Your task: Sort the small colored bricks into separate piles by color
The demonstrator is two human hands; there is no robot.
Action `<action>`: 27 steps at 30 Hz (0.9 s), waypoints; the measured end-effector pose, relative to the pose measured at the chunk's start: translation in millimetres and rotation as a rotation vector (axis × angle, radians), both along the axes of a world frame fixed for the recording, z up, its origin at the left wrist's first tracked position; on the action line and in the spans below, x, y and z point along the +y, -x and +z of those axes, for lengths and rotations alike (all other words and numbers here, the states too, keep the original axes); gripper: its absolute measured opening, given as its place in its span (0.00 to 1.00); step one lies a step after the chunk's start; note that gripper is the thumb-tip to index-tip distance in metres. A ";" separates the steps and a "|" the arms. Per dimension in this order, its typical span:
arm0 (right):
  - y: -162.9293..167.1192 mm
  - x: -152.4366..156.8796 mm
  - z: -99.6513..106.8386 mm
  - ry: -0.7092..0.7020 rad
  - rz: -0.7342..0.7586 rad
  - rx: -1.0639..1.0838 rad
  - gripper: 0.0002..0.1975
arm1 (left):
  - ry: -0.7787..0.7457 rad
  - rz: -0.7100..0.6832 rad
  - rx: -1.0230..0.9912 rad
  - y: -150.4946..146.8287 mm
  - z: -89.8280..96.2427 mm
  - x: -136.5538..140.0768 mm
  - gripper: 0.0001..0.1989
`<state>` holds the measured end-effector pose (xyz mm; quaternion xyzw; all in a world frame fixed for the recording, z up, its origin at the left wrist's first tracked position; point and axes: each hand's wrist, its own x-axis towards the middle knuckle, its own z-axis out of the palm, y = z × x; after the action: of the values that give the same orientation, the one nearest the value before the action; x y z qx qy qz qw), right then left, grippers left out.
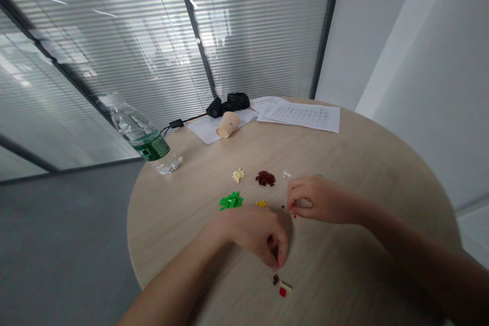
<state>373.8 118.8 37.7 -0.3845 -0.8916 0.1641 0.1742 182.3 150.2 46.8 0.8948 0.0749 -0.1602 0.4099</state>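
Observation:
My left hand [256, 234] hovers low over a round wooden table [362, 163], fingers curled and pinched together just above a small cluster of dark, cream and red pieces [281, 286]. Whether it holds a piece I cannot tell. My right hand [315, 198] rests further back, fingertips pinching beside a tiny red piece [294, 215] and a black speck [282, 207]. Little heaps of tiny bricks lie beyond the hands: green [231, 200], yellow [262, 203], cream [238, 175], dark brown [265, 178] and white [287, 174].
A water bottle [141, 135] lies tilted at the table's left edge. A tipped paper cup [228, 124], printed sheets [301, 113], a black bundle [229, 104] with a cable sit at the back. Glass walls with blinds stand behind; grey floor lies to the left.

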 end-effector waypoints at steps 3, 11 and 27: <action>0.3 1.0 1.0 -0.024 -0.047 0.032 0.06 | -0.046 0.044 -0.005 1.7 3.1 3.1 0.04; 0.1 2.1 -0.2 -0.042 -0.088 0.123 0.05 | -0.558 0.617 -0.090 28.1 21.2 38.1 0.08; 44.4 -31.1 -14.6 0.288 0.351 -0.077 0.14 | -0.938 0.927 0.216 37.9 4.6 58.3 0.13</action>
<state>329.5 87.7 23.1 -0.2505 -0.9182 0.3025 0.0520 144.4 208.6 51.4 0.8325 0.5539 -0.0066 -0.0061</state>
